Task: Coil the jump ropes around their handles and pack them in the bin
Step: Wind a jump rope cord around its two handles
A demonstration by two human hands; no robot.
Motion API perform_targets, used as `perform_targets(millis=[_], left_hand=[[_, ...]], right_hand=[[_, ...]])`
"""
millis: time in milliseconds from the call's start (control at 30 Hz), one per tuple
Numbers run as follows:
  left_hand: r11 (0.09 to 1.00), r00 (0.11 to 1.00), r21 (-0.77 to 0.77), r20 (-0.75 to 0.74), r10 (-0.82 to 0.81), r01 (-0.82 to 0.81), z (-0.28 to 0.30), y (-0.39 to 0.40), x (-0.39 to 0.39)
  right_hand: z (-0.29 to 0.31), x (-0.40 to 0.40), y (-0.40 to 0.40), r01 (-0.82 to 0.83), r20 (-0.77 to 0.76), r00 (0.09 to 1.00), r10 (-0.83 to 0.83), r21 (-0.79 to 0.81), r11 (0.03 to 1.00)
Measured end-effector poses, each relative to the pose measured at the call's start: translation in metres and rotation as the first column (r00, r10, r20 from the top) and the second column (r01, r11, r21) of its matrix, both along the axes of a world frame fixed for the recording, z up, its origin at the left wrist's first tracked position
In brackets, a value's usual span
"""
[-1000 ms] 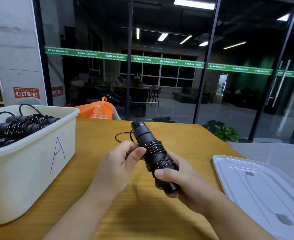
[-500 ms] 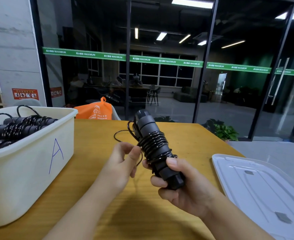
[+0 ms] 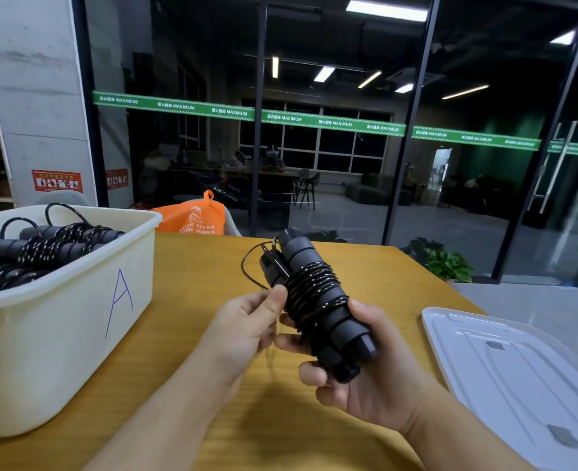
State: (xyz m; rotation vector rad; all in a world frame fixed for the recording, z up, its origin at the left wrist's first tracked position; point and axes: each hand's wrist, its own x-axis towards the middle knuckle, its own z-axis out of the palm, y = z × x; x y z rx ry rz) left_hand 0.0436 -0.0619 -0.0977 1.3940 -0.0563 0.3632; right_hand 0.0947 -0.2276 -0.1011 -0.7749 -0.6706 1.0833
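Handles (image 3: 318, 300) of the jump rope sit bundled together in the right hand (image 3: 366, 375), whose fingers (image 3: 309, 375) curl round the lower end so that the pair stays tilted up and away over the worktop (image 3: 195, 277), leaving the upper shafts free for winding. The left hand (image 3: 247, 324) pinches the thin black cord (image 3: 309, 283) between thumb and forefinger just beside the coil, a hold that seems meant to keep the last turn taut. A loose loop of cord arcs out near the handle tops, so the winding is probably not quite finished. The handles look matte, dark grey and cylindrical, with ribbed sections and faceted end caps; the cord is glossy and wiry, lying in tight stacked turns round the middle. To the left stands the bin (image 3: 76, 300), a cream plastic tub with a thick rolled rim and a blue letter A drawn on its side, already holding several coiled ropes (image 3: 42, 253) of the same kind. Its flat white lid (image 3: 519, 368), moulded with shallow ridges, lies on the right of the yellow wood-grain worktop, out of the way of packing. An orange bag (image 3: 192, 217) shows behind the far edge.
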Motion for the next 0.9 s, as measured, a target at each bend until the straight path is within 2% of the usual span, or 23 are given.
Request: perform_targets(millis=[67, 167, 233, 300, 367, 433, 500, 567, 633, 733, 800, 900], left_hand=[[0.992, 0.992, 0.025, -0.022, 0.122, -0.121, 0.001, 0.001, 0.002], [0.953, 0.959, 0.128, -0.022, 0.281, -0.276, -0.001, 0.000, 0.002], [0.925, 0.936, 0.158, -0.019, 0.352, -0.345, -0.001, -0.001, 0.002], [0.884, 0.902, 0.212, -0.020, 0.431, -0.417, 0.000, -0.003, 0.001], [0.835, 0.873, 0.284, 0.013, 0.487, -0.471, -0.002, -0.003, 0.001], [0.800, 0.852, 0.318, 0.058, 0.520, -0.509, -0.002, -0.005, 0.000], [0.774, 0.831, 0.321, 0.090, 0.549, -0.546, -0.003, -0.007, 0.000], [0.748, 0.814, 0.339, 0.114, 0.570, -0.571, -0.004, -0.010, 0.000], [0.730, 0.808, 0.365, 0.135, 0.573, -0.578, -0.005, -0.012, 0.001], [0.722, 0.826, 0.414, 0.168, 0.538, -0.555, -0.004, -0.013, 0.001], [0.742, 0.849, 0.420, 0.182, 0.495, -0.523, -0.003, -0.012, 0.000], [0.779, 0.892, 0.434, 0.204, 0.404, -0.452, -0.002, -0.010, -0.001]], right_hand=[[0.006, -0.003, 0.002, 0.222, 0.037, 0.975, -0.220, -0.096, 0.970], [0.010, -0.005, 0.006, 0.510, 0.186, 0.858, -0.478, -0.213, 0.833], [0.010, -0.008, 0.010, 0.647, 0.349, 0.750, -0.561, -0.214, 0.732], [0.009, -0.009, 0.012, 0.770, 0.504, 0.595, -0.627, -0.132, 0.625], [0.008, -0.013, 0.012, 0.803, 0.647, 0.463, -0.605, -0.017, 0.596], [0.005, -0.015, 0.012, 0.778, 0.753, 0.379, -0.538, 0.055, 0.625], [0.001, -0.014, 0.013, 0.774, 0.868, 0.253, -0.426, 0.082, 0.628], [-0.003, -0.012, 0.014, 0.802, 0.949, 0.108, -0.296, 0.092, 0.590], [-0.004, -0.011, 0.016, 0.831, 0.978, 0.023, -0.208, 0.097, 0.547], [-0.002, -0.012, 0.017, 0.869, 0.988, -0.055, -0.145, 0.119, 0.480], [-0.003, -0.011, 0.015, 0.876, 0.986, -0.077, -0.148, 0.138, 0.462], [-0.004, -0.008, 0.011, 0.851, 0.966, 0.016, -0.258, 0.123, 0.511]])
